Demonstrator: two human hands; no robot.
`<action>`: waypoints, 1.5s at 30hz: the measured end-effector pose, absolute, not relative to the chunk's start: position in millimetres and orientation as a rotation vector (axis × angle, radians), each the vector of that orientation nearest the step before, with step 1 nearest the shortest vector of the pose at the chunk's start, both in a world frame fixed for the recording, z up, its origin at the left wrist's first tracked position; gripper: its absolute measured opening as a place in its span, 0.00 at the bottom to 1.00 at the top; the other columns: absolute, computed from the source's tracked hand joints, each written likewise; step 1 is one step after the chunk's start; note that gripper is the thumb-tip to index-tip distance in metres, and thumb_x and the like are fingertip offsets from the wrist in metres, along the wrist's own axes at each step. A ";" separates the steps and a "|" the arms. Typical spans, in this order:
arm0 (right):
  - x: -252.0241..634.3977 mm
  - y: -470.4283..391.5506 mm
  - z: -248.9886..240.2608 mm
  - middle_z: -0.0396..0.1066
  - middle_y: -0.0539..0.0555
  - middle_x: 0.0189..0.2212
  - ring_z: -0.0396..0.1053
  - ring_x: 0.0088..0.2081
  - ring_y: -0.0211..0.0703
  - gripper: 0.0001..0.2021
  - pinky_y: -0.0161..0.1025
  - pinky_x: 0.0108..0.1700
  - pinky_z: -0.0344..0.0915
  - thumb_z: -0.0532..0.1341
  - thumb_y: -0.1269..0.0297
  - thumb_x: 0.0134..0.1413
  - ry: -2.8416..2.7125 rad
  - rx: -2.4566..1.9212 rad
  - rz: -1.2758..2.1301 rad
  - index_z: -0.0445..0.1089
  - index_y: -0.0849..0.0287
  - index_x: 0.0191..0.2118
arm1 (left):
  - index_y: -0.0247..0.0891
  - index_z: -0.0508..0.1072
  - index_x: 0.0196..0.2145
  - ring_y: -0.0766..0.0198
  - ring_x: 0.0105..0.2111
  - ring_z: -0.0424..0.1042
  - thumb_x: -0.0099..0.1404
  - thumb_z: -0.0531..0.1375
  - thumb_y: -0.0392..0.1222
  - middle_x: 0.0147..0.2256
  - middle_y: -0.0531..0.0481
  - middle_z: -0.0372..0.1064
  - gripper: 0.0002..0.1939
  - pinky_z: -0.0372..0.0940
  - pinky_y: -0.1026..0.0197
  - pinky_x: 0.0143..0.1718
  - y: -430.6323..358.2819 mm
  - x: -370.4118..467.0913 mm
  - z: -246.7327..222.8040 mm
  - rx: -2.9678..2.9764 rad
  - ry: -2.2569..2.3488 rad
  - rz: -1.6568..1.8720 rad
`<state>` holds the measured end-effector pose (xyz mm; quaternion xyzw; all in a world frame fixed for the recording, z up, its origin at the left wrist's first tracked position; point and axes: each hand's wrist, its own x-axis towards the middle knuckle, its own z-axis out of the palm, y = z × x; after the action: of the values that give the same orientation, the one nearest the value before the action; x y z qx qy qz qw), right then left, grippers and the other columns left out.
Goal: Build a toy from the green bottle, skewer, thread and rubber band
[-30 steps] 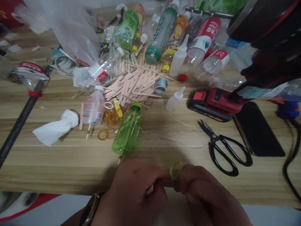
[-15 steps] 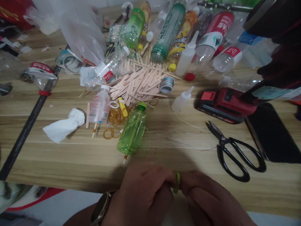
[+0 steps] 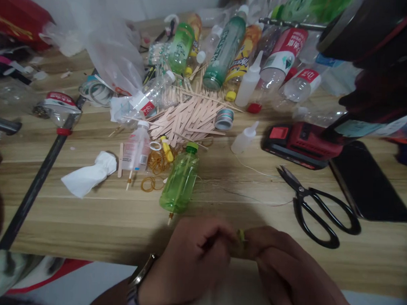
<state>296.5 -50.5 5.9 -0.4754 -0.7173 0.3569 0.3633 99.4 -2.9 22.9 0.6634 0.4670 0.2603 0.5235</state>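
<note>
Left hand [image 3: 193, 259], watch [image 3: 142, 272] at wrist, and right hand [image 3: 284, 262] met fingertip to fingertip near table's [image 3: 104, 224] front edge, fingers curled, pinching small yellow-green loop [image 3: 241, 235] between them; loop partly hidden. Green bottle [image 3: 179, 183] lay just beyond left hand, stick [image 3: 170, 219] poking from its base. Black-handled scissors [image 3: 301, 190] lay beyond right hand, beside phone [image 3: 372, 185]. Rubber bands [image 3: 158, 163] lay left of bottle, near craft-stick pile [image 3: 188, 116].

One head-worn camera looked forward and down at the desk [image 3: 104, 224], the left hand [image 3: 198, 261] and right hand [image 3: 284, 262] near at the bottom edge, what seemed a pale wall [image 3: 158, 0] at the top.
</note>
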 end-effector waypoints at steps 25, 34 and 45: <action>292.6 -46.2 -2.3 0.73 0.50 0.30 0.73 0.29 0.41 0.08 0.34 0.29 0.73 0.56 0.74 0.59 -1.942 -1.104 0.924 0.67 0.52 0.35 | 0.39 0.79 0.30 0.69 0.21 0.58 0.55 0.58 0.40 0.19 0.57 0.62 0.09 0.53 0.68 0.23 0.9 105.0 25.3 1.084 1.183 0.382; 285.3 -35.8 9.7 0.69 0.47 0.30 0.71 0.29 0.35 0.11 0.29 0.31 0.70 0.54 0.79 0.58 -1.780 -1.152 0.860 0.61 0.53 0.33 | 0.38 0.78 0.32 0.69 0.21 0.59 0.58 0.58 0.41 0.21 0.57 0.65 0.09 0.55 0.68 0.24 4.4 101.0 25.2 1.112 1.109 0.386; 278.0 -32.9 2.6 0.68 0.47 0.32 0.67 0.31 0.36 0.09 0.31 0.31 0.66 0.51 0.76 0.65 -1.446 -1.150 0.842 0.61 0.53 0.36 | 0.37 0.75 0.30 0.72 0.19 0.49 0.55 0.63 0.44 0.19 0.61 0.56 0.08 0.45 0.68 0.21 14.8 103.4 23.9 0.932 1.022 0.357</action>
<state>278.0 -32.9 2.6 -0.4813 -0.6052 0.3522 0.5273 103.4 14.8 23.9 0.4274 0.4687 0.1637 0.7555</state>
